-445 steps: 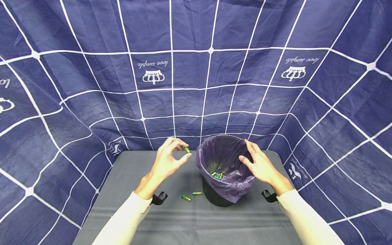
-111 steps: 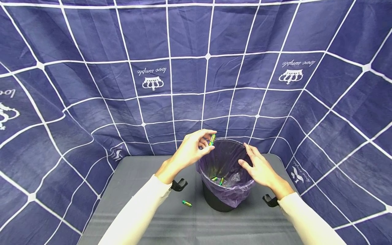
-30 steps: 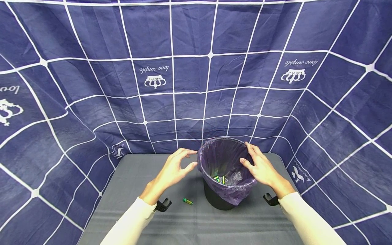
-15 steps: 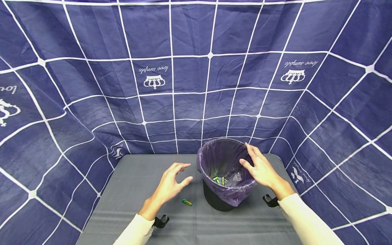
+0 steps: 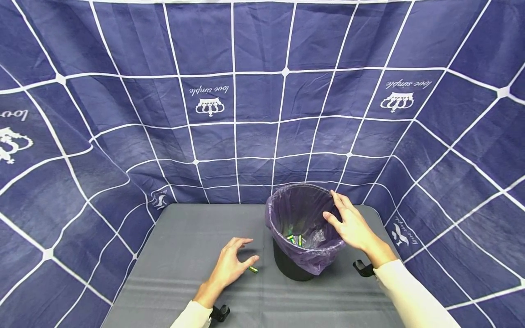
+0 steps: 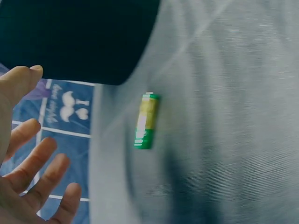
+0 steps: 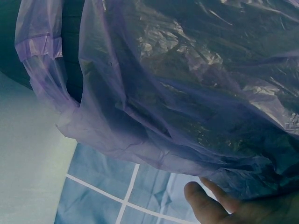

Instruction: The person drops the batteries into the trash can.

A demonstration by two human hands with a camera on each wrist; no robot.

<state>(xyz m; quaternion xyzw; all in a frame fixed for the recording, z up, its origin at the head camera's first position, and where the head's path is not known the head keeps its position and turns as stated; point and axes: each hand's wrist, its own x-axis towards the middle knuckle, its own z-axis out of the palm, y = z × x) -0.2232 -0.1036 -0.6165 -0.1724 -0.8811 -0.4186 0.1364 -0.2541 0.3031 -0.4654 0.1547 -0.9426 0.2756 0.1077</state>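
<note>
A green and yellow battery (image 5: 253, 269) lies on the grey table, just beyond my left thumb; the left wrist view shows the whole battery (image 6: 146, 121). Over the table, my left hand (image 5: 229, 265) has thumb and fingers spread apart and holds nothing. My right hand (image 5: 353, 228) rests at the right rim of a black bin (image 5: 290, 266), its fingers fairly straight and its thumb over the opening. A purple plastic bag (image 5: 309, 260) lines the bin and folds over its rim. Inside, several green and yellow batteries (image 5: 300, 240) lie at the bottom.
The grey table (image 5: 184, 232) is enclosed at the back and sides by blue cloth (image 5: 254, 100) with white grid lines. A black wrist mount (image 5: 221, 313) sits on my left wrist, another wrist mount (image 5: 363, 268) on the right.
Earlier my left hand pinched a battery, first beside the bin, then another at its rim; a second table battery is gone. The emptied left hand has moved down toward the remaining one. Right hand stayed.
</note>
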